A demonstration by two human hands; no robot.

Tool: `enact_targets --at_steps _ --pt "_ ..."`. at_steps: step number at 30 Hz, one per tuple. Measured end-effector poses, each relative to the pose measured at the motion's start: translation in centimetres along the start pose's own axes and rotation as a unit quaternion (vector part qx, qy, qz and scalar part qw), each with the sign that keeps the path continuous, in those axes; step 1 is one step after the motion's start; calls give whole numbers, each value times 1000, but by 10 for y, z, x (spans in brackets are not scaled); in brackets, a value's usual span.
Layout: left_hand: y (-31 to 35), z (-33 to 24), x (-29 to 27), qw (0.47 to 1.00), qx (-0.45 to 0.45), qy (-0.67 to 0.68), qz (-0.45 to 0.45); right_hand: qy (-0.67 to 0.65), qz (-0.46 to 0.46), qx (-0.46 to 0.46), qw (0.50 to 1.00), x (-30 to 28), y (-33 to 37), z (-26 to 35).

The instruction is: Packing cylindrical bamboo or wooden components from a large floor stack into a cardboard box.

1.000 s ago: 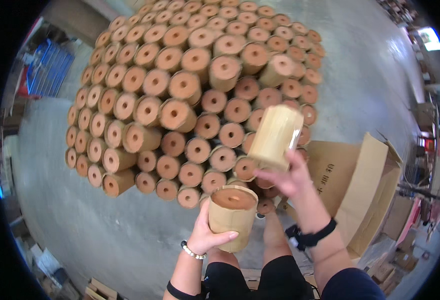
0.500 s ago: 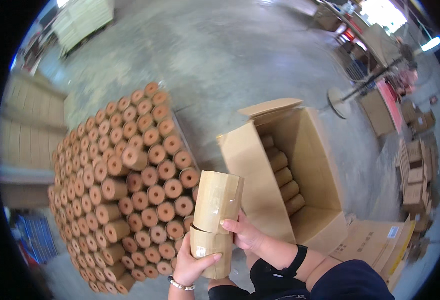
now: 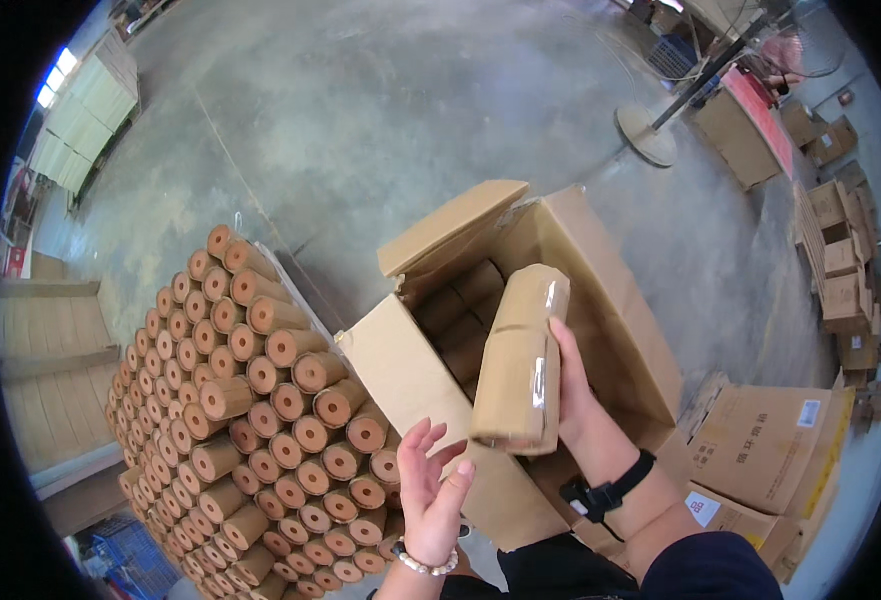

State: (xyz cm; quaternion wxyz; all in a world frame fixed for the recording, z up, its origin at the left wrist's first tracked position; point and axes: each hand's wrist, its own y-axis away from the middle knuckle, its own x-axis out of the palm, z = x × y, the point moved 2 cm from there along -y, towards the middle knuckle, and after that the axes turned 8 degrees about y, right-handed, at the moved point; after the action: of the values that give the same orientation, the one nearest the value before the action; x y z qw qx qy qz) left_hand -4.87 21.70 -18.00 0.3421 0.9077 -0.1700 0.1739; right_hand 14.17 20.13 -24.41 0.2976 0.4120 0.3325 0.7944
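My right hand [image 3: 578, 395] is closed around a pair of brown paper-wrapped rolls [image 3: 518, 375], lined up end to end with a seam between them. They are tilted over the opening of a cardboard box [image 3: 615, 300], and clear tape shines along their side. My left hand [image 3: 434, 490] is apart from them, fingers spread and holding nothing, near the box's folded-out flap [image 3: 410, 375]. More brown rolls [image 3: 458, 310] lie inside the box, partly hidden by the held pair.
To the left is a large stack of similar rolls [image 3: 290, 400], reddish ends with centre holes facing me. Flat cardboard cartons [image 3: 760, 440] lie at the right. A stand's round base [image 3: 646, 138] rests on the concrete floor beyond the box. More boxes [image 3: 840, 270] line the right side.
The pair of rolls has moved right and up, from beside the stack to over the box. My left hand has let go of it. The view has shifted too.
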Motion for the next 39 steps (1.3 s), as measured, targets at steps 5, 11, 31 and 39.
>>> enact_targets --at_steps 5,11,31,39 --pt "4 38 -31 996 -20 12 -83 -65 13 4 998 -34 -113 -5" --pt "15 65 -76 982 -34 105 -152 -74 -180 -16 981 -54 -245 -55" --pt "4 92 -82 959 -134 62 -242 423 -122 53 896 -45 -201 42" --pt "47 98 -138 960 -90 134 -228 414 -85 -356 834 54 6 37"
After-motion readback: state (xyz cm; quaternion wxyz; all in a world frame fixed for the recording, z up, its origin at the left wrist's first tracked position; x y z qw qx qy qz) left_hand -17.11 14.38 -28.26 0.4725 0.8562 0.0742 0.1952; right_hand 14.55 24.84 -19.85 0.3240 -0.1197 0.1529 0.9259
